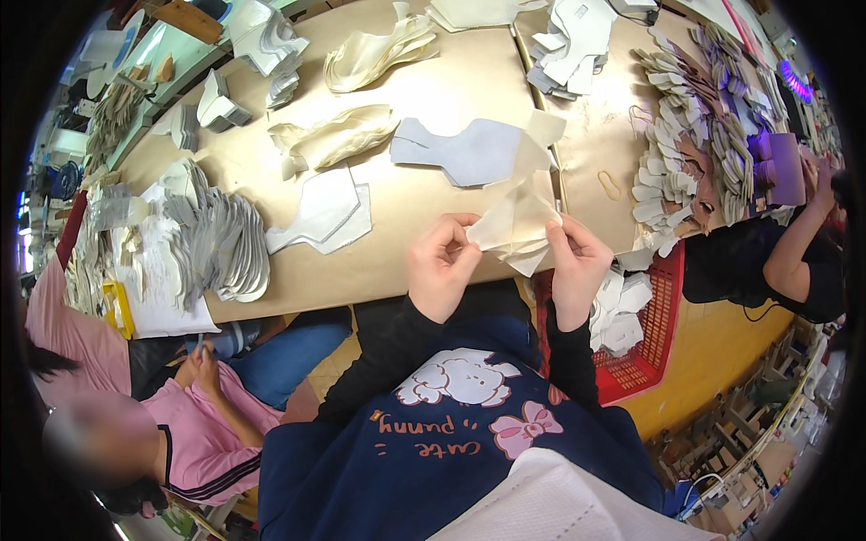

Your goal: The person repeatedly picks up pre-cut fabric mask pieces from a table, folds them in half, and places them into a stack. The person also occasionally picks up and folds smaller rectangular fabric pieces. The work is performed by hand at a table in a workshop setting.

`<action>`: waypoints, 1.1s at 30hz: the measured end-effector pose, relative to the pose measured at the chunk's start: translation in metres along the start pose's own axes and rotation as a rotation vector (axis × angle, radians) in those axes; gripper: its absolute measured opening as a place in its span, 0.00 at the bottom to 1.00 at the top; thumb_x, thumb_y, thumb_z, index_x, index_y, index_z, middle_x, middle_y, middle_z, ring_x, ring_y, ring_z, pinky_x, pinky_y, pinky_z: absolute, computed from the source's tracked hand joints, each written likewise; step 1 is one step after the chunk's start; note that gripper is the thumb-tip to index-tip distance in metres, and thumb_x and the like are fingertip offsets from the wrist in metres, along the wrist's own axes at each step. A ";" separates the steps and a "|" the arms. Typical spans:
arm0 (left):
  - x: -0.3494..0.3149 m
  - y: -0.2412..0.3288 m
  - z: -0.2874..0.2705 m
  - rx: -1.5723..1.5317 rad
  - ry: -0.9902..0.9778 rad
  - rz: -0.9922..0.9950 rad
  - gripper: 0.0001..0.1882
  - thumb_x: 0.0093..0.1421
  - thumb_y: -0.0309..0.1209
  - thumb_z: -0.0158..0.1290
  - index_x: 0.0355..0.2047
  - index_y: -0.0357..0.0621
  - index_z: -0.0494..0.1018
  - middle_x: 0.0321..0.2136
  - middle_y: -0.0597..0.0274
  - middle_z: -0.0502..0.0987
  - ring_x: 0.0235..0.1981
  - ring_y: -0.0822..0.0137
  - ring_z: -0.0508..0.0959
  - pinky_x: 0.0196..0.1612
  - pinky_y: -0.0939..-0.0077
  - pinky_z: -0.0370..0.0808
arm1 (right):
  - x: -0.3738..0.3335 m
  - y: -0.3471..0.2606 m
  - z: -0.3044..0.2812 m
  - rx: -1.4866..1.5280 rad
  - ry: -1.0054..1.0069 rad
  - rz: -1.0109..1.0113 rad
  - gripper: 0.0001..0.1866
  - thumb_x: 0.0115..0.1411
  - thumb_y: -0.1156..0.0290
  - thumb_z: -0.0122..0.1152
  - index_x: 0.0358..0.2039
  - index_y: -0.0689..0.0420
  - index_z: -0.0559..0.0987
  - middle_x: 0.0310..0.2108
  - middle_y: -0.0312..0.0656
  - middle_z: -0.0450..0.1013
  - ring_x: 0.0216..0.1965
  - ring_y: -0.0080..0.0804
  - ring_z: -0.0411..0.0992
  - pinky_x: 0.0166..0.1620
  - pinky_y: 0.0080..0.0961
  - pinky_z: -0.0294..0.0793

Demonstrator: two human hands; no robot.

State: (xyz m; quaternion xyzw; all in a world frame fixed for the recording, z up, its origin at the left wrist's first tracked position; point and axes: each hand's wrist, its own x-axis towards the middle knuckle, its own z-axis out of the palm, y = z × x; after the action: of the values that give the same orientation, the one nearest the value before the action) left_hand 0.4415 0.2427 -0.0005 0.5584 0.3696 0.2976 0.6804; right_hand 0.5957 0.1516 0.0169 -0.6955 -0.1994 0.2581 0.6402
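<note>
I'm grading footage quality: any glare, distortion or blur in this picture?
In the head view, glare washes out the table near its upper middle; the fisheye bows straight edges toward a dark rim; heavy blur hides the lower-left person's head; the fingers and cream sheets look fairly crisp.

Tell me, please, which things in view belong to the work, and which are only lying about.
Likely part of the work:
cream pieces, between left hand and right hand
blue-grey piece, just beyond
nearer cream stack

Apparently only lying about:
yellow object, far left
red basket, holding white pieces
</note>
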 end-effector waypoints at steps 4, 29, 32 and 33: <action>0.001 0.002 0.010 -0.045 -0.022 0.006 0.06 0.59 0.19 0.55 0.28 0.32 0.68 0.49 0.52 0.77 0.41 0.72 0.80 0.44 0.79 0.80 | 0.001 -0.004 0.004 -0.262 -0.003 -0.266 0.05 0.58 0.81 0.63 0.35 0.69 0.82 0.37 0.45 0.82 0.33 0.26 0.79 0.38 0.20 0.77; -0.002 0.007 -0.004 0.178 -0.127 0.033 0.10 0.60 0.21 0.57 0.24 0.32 0.68 0.38 0.52 0.81 0.34 0.70 0.78 0.37 0.76 0.76 | 0.010 0.001 -0.025 -0.147 -0.064 0.060 0.16 0.73 0.70 0.54 0.47 0.72 0.80 0.35 0.36 0.79 0.36 0.16 0.70 0.41 0.17 0.71; -0.006 0.010 0.006 0.136 -0.043 0.043 0.10 0.61 0.22 0.57 0.24 0.32 0.69 0.38 0.50 0.80 0.34 0.68 0.79 0.38 0.75 0.76 | 0.009 -0.002 -0.022 -0.059 0.052 -0.028 0.16 0.73 0.69 0.54 0.45 0.72 0.81 0.37 0.37 0.79 0.35 0.16 0.71 0.39 0.16 0.70; -0.006 0.011 0.011 0.156 -0.005 0.067 0.11 0.61 0.22 0.57 0.24 0.31 0.69 0.39 0.50 0.80 0.33 0.70 0.78 0.36 0.76 0.74 | 0.009 -0.003 -0.020 -0.069 0.102 -0.031 0.15 0.73 0.70 0.54 0.45 0.72 0.81 0.37 0.37 0.80 0.35 0.17 0.71 0.40 0.16 0.70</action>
State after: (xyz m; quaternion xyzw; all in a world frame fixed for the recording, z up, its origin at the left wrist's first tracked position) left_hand 0.4471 0.2337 0.0128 0.6227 0.3710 0.2891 0.6253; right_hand 0.6150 0.1417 0.0201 -0.7261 -0.1860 0.2057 0.6291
